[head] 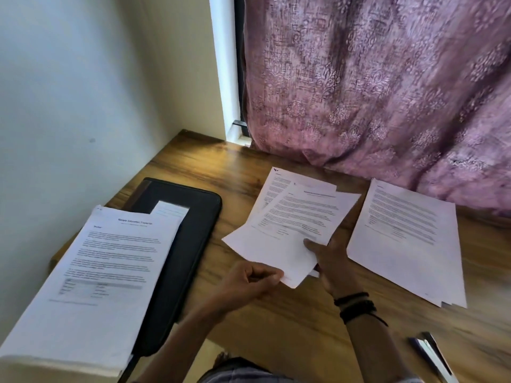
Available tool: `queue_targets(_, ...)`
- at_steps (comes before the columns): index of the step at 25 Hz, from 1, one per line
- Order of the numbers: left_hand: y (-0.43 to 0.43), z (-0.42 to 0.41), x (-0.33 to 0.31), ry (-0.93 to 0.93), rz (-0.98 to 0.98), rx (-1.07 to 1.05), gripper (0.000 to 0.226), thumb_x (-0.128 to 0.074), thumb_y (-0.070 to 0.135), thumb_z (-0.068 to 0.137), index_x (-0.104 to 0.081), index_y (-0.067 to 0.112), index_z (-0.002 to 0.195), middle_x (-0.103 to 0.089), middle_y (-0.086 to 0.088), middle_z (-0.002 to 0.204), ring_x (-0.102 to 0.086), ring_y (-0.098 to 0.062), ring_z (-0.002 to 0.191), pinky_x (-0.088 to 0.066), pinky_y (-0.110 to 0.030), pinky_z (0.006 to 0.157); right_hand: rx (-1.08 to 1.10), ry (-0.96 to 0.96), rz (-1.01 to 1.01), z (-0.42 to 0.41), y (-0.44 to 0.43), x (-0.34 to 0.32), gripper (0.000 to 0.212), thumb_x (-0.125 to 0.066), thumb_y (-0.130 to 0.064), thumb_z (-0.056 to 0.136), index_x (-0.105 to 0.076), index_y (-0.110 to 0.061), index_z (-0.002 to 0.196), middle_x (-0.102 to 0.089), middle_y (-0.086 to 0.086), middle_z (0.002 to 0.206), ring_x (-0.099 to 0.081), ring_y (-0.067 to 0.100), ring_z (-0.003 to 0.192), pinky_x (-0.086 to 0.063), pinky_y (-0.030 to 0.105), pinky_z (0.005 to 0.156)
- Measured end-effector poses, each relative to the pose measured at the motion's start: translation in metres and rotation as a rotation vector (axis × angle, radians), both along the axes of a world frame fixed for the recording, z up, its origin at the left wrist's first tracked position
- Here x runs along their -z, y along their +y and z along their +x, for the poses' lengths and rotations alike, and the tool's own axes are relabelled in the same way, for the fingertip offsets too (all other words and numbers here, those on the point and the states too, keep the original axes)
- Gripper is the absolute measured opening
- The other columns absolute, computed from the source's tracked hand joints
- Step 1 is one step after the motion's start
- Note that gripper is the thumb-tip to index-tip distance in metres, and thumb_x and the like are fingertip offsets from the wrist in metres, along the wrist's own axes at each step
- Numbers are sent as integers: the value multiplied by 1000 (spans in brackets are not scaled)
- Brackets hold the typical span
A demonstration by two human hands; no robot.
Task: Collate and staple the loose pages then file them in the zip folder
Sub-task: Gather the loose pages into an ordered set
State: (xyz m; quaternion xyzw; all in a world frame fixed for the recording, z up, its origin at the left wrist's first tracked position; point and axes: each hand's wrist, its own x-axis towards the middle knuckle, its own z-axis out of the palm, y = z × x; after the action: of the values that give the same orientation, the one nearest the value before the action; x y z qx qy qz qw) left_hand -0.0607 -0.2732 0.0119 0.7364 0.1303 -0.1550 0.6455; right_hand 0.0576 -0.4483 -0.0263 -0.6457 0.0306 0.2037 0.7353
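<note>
Left of the grip, the top page of the left stack (110,258) is showing a bold heading (137,221) that is reading, through blur, roughly as "Sample Education Transcript"; its body lines and table are not resolving. The held sheets (293,214), which the left hand (249,280) and right hand (329,258) are pinching at the near corner, are carrying a small dark logo (275,170) at the far top corner and a bold title, both smearing past reading. Right of the grip, the right stack (406,239) is showing only illegible print.
</note>
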Motion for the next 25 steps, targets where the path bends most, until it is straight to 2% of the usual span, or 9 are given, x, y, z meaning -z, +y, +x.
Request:
queue_targets(4,16,21,-9,-76,27,-272,14,-65,23,91,-70,17,103,-75,-8,85,-67,-20,76,-53,-31,68,-3,-50,2,2,-26,6,61,-65,1,89,-43,-21,141,-66,-3,127,-66,19,111,-59,33,85)
queue_targets(6,29,38,-5,-110,114,-395,18,-68,28,88,-67,17,102,-71,-9,94,-65,-19,84,-54,-33,73,-43,-9,77,1,-37,4,54,-64,2,88,-50,-16,136,-68,3,126,-67,26,110,-57,42,90)
queue_targets(9,41,58,-2,-44,78,-382,47,-77,45,76,-63,16,109,-71,0,104,-68,-18,95,-55,-40,88,-148,58,94,0,-48,-2,41,-66,-5,84,-60,-11,124,-70,10,120,-69,33,106,-55,50,91)
queue_targets(11,42,66,-3,-27,-17,-341,38,-75,37,80,-66,14,109,-75,-2,103,-72,-23,93,-57,-47,87,-212,24,-16,0,-50,-6,35,-70,-11,81,-65,-12,116,-71,12,118,-71,30,101,-58,45,85)
queue_targets(13,38,71,-4,-126,22,-323,17,-71,22,87,-71,14,102,-76,-1,99,-73,-21,90,-59,-45,84,-217,-65,-157,4,-52,-4,27,-70,-10,85,-67,-15,111,-72,11,117,-73,24,94,-60,36,78)
queue_targets(17,25,72,4,-261,-3,-338,16,-66,12,90,-70,20,103,-76,6,99,-72,-14,91,-59,-29,77,-189,-27,-17,7,-52,-3,39,-72,-37,86,-66,-15,118,-73,5,115,-71,27,102,-57,45,87)
queue_targets(20,32,73,13,-329,16,-406,16,-65,7,91,-71,12,105,-76,-2,101,-72,-22,94,-58,-36,79,-23,60,-185,17,-45,4,33,-51,-40,100,-70,-13,100,-76,5,96,-74,23,87,-61,35,75)
queue_targets(23,50,78,13,-360,39,-466,16,-66,7,90,-71,8,105,-75,-5,100,-72,-22,92,-57,-36,79,179,98,-511,37,-40,29,30,-59,-25,96,-66,1,82,-72,19,85,-70,32,79,-59,46,82)
queue_targets(25,62,81,10,-365,45,-478,17,-66,8,90,-71,5,106,-75,-9,102,-72,-25,94,-58,-40,83,151,-13,-772,46,-33,40,35,-66,-28,90,-65,7,86,-70,17,81,-68,33,83,-54,39,76)
